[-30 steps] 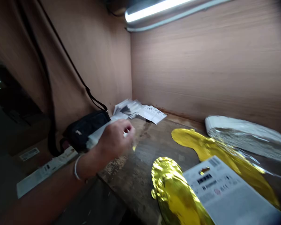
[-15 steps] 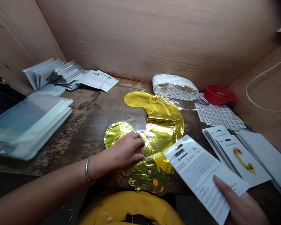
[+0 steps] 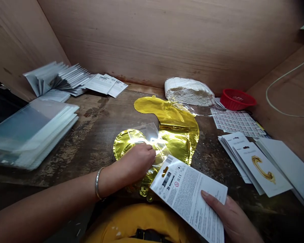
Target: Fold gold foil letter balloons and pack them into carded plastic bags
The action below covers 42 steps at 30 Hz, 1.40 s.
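Note:
A flat gold foil balloon (image 3: 176,126) lies on the worn wooden table (image 3: 101,121). On its near part lies a clear plastic sleeve (image 3: 149,133). My left hand (image 3: 136,162), with a metal bangle on the wrist, presses down on the sleeve with curled fingers. My right hand (image 3: 230,216) holds a white printed card (image 3: 190,195) by its near right corner; the card's far end overlaps the balloon's near edge.
A stack of clear sleeves (image 3: 30,131) lies at the left, fanned printed cards (image 3: 66,77) at the back left. A bag of white items (image 3: 188,91), a red basket (image 3: 236,99), a sticker sheet (image 3: 236,121) and cards with a gold letter (image 3: 258,165) are at the right.
The view swung from the left corner to the table's middle. My left hand came down onto the sleeve on the balloon. My right hand moved the printed card left, over the balloon's edge.

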### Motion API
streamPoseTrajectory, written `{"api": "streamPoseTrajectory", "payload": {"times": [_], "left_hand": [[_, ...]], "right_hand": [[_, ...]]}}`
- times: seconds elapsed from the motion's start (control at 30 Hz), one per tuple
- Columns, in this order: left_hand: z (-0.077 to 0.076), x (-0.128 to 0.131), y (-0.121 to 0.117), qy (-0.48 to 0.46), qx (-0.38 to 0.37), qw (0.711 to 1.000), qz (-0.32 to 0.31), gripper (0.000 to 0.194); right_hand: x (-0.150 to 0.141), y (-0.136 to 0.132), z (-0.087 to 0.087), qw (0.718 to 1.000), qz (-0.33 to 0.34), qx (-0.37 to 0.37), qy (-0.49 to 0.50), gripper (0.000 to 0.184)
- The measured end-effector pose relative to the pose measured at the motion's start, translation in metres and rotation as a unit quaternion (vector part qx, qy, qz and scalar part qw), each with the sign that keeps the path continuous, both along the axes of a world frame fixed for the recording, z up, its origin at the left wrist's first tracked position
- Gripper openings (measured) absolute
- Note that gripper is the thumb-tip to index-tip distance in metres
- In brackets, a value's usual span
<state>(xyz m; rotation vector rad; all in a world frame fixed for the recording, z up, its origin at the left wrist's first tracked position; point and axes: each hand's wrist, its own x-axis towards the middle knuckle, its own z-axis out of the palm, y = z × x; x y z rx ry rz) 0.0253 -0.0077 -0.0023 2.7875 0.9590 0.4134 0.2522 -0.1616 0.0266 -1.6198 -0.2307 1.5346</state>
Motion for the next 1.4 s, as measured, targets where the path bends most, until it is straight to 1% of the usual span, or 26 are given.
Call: {"api": "streamPoseTrajectory", "payload": {"times": [0.07, 0.17, 0.27, 0.37, 0.47, 0.57, 0.63, 0.73, 0.8, 0.9, 1.07, 1.17, 1.23, 1.33, 1.37, 1.4], "left_hand": [[-0.002, 0.001, 0.000, 0.007, 0.016, 1.000, 0.007, 0.022], [-0.003, 0.003, -0.003, 0.003, 0.035, 0.999, 0.017, 0.019], [-0.002, 0.003, -0.006, 0.007, 0.034, 0.999, 0.022, 0.020], [0.001, 0.005, -0.009, 0.014, 0.018, 0.999, 0.023, 0.021], [0.006, 0.006, -0.008, 0.021, 0.009, 0.999, 0.027, 0.025], [0.008, 0.000, 0.001, 0.022, -0.009, 1.000, 0.020, 0.027], [0.005, -0.008, 0.010, 0.016, -0.021, 1.000, -0.005, 0.027], [-0.004, -0.022, 0.021, 0.019, -0.050, 0.998, -0.045, 0.051], [-0.010, -0.028, 0.024, 0.031, -0.073, 0.995, -0.058, 0.054], [-0.012, -0.030, 0.022, 0.039, -0.085, 0.994, -0.050, 0.052], [-0.007, -0.031, 0.015, 0.048, -0.086, 0.995, -0.012, 0.054], [-0.006, -0.031, 0.012, 0.045, -0.078, 0.996, -0.009, 0.055], [-0.006, -0.031, 0.013, 0.046, -0.087, 0.995, -0.017, 0.056], [-0.003, -0.032, 0.015, 0.037, -0.106, 0.993, -0.039, 0.052], [0.000, -0.034, 0.016, 0.017, -0.105, 0.993, -0.046, 0.049], [0.004, -0.036, 0.016, -0.024, -0.098, 0.994, -0.040, 0.046]], "right_hand": [[-0.006, 0.001, 0.001, 0.999, 0.020, -0.007, 0.027, 0.048], [-0.011, 0.006, -0.004, 0.999, 0.023, 0.017, 0.028, 0.049], [-0.009, 0.015, -0.013, 0.999, 0.007, 0.041, 0.000, 0.052], [-0.008, 0.023, -0.021, 0.998, -0.004, 0.065, -0.027, 0.049], [-0.012, 0.028, -0.024, 0.993, 0.010, 0.092, -0.072, 0.049], [-0.016, 0.030, -0.026, 0.988, 0.045, 0.107, -0.103, 0.055], [-0.016, 0.030, -0.027, 0.987, 0.050, 0.106, -0.107, 0.056], [-0.015, 0.034, -0.028, 0.986, 0.051, 0.103, -0.119, 0.057], [-0.015, 0.038, -0.027, 0.983, 0.071, 0.102, -0.136, 0.057], [-0.020, 0.048, -0.025, 0.974, 0.086, 0.115, -0.177, 0.057], [-0.029, 0.056, -0.021, 0.965, 0.106, 0.134, -0.201, 0.058], [-0.035, 0.061, -0.023, 0.963, 0.116, 0.145, -0.197, 0.058], [-0.037, 0.065, -0.025, 0.964, 0.122, 0.153, -0.180, 0.056], [-0.038, 0.070, -0.029, 0.974, 0.109, 0.167, -0.107, 0.049], [-0.037, 0.070, -0.029, 0.978, 0.096, 0.170, -0.070, 0.048], [-0.037, 0.070, -0.029, 0.981, 0.081, 0.171, -0.034, 0.047]]}}
